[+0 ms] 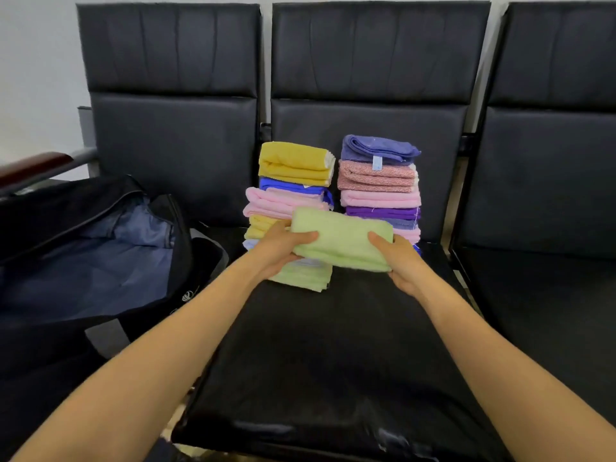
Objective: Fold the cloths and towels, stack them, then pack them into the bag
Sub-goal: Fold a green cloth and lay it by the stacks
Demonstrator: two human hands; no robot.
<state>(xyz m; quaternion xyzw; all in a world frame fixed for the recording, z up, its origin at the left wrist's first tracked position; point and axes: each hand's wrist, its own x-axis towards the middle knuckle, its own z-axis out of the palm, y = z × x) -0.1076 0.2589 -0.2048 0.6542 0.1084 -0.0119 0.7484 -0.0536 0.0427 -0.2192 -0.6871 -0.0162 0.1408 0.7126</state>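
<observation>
– Green terry, folded into a thick pad: is that what the hands have?
– Yes. The left hand (280, 253) grips the green towel (343, 240) at its left end, thumb laid across the top, fingers curled beneath. The right hand (405, 265) grips the right end the same way, thumb on top, its fingers hidden under the cloth.
– Held up, or lying down?
– Held clear of the black seat (333, 345), roughly level, with both bare forearms reaching out over the cushion. It hangs just in front of two stacks and hides part of each.
– What is in the stacks?
– The left stack (286, 198) has a yellow towel (295, 161) on top, then blue, pink and yellow folds. A second pale-green towel (305, 278) lies at the bottom, right under the left hand. The right stack (380, 198) starts with a blue-violet towel (380, 148) bearing a small label, then a speckled pink one, plain pink, deep purple and more below. Both stand on the middle seat near its backrest (366, 121), just beside each other.
– And the bag?
– The bag (100, 268) sits on the seat to the left, dark outside and unzipped wide, its blue lining showing. A wooden armrest (33, 165) runs behind it.
</observation>
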